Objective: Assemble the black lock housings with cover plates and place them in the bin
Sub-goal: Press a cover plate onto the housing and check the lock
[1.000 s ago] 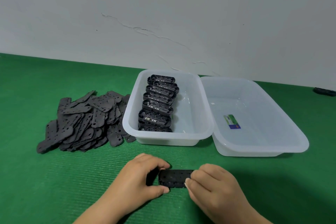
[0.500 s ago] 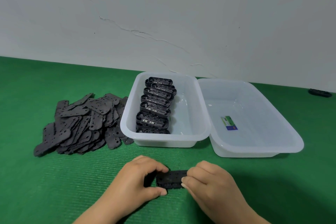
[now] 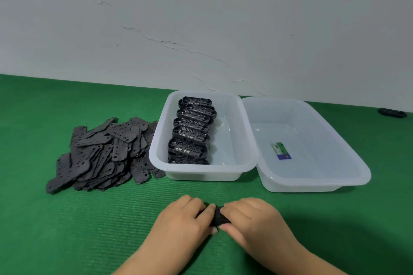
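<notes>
While both hands [image 3: 220, 219] pinch a black housing [image 3: 220, 219], the empty bin's [image 3: 348, 176] sticker [image 3: 280, 151] stays unreadable.

Green ribbed mat [image 3: 67, 230] under cover plates [image 3: 100, 154], housing bin [image 3: 201, 172], empty bin [image 3: 312, 182].

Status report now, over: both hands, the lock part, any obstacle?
Left hand and right hand grip black lock part on mat. Right bin holds no parts. No obstacle seen.

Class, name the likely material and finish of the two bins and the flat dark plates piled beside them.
Bins and: translucent whitish plastic, smooth, slightly glossy, since the contents show through the walls. Plates: matte dark grey, thin, with holes; probably plastic or rubber, unclear which.
</notes>
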